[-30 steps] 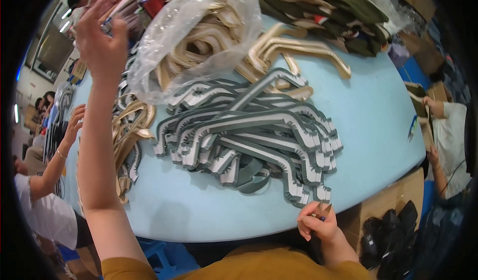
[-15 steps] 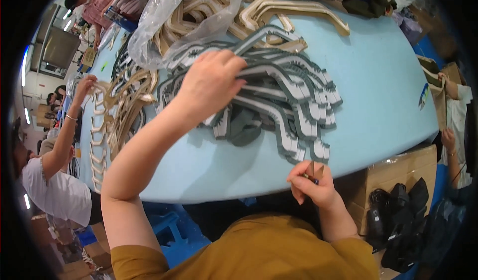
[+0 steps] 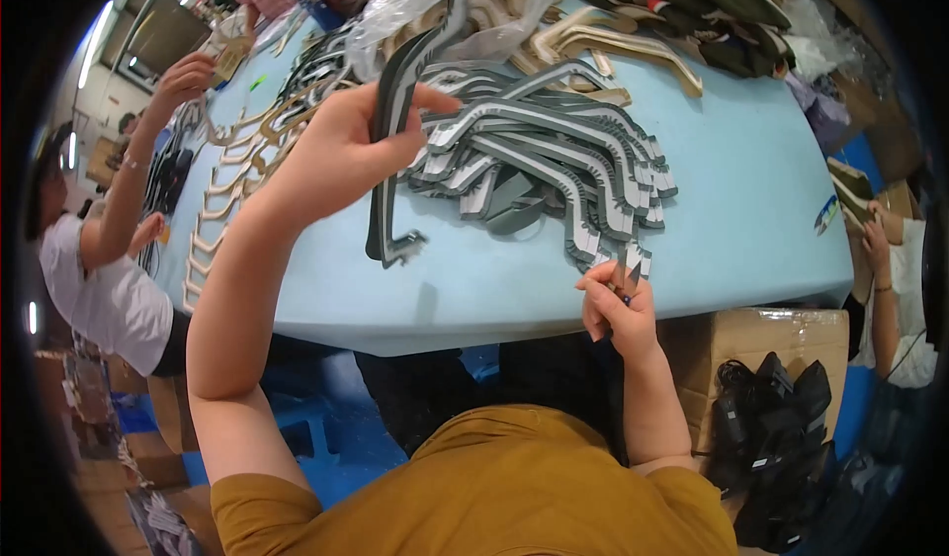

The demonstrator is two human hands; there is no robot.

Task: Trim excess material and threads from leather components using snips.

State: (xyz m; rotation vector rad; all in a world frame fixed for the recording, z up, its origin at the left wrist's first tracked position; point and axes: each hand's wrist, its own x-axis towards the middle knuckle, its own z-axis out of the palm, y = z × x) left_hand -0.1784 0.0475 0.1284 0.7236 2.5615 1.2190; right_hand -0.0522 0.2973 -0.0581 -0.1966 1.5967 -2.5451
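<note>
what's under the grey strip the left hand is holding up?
Below the grey strip, gripped in the left hand, lies bare light blue table; its lower end hangs close to the surface. The hand covers part of the strip's middle.

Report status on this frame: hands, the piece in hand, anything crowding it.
Left hand shut on a grey curved strip, lifted off the table. Right hand pinching a small tool at the table edge. Grey strip pile close beside.

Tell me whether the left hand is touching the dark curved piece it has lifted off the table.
Touching. The head view shows the left hand with fingers and thumb wrapped around the dark curved piece, holding it upright above the light blue table.
</note>
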